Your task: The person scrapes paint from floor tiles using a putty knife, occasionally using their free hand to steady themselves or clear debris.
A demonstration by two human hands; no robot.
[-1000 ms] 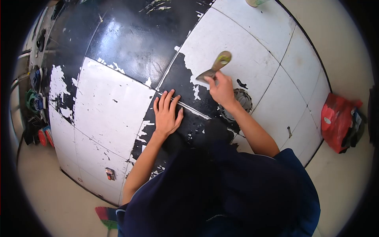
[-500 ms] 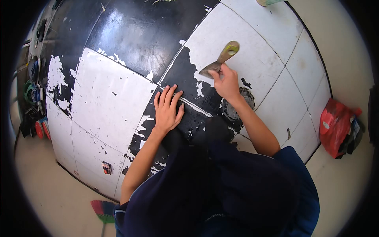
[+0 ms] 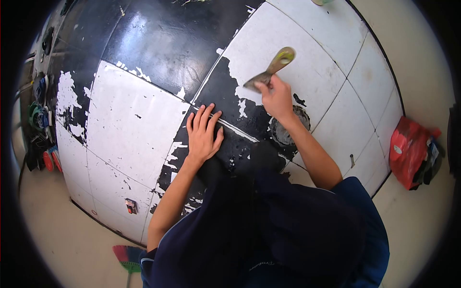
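Observation:
My right hand (image 3: 278, 100) grips a putty knife (image 3: 280, 61) low down by its metal blade, the worn yellowish handle pointing up and away. The blade's edge is over the white tile, just beside the ragged border of a black coating (image 3: 221, 86). My left hand (image 3: 205, 133) lies flat, fingers spread, on the black-coated floor near a tile joint. Under my right forearm sits a round grey patch (image 3: 291, 126) ringed with black flakes.
White tile (image 3: 137, 120) with black specks lies to the left. A small orange-and-black object (image 3: 130, 206) rests at lower left, a broom (image 3: 128, 257) below it. A red plastic bag (image 3: 408, 151) stands at right. Shoes and sandals (image 3: 43, 115) line the far left.
The putty knife in my right hand has shifted very slightly to the right. My left hand stays in place, and the view has tilted a little.

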